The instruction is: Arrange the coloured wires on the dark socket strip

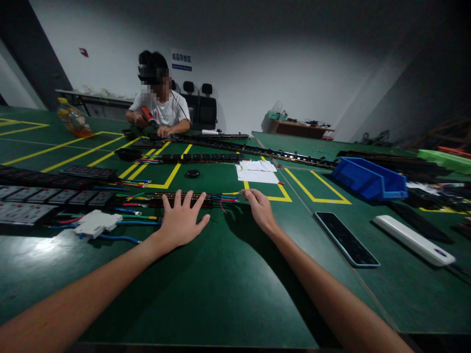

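Note:
My left hand [182,220] lies flat on the green table [228,274] with its fingers spread, the fingertips touching a long dark strip with coloured wires [191,198]. My right hand [260,210] reaches to the right end of that strip, fingers curled and pinched at the wire ends [235,195]. What it pinches is too small to make out.
Black socket strips [40,196] and a white part with blue wires [96,223] lie at left. A phone [346,239], a white bar [414,240] and a blue bin [368,177] sit at right. White papers [257,171] lie ahead. A person works across the table [162,110].

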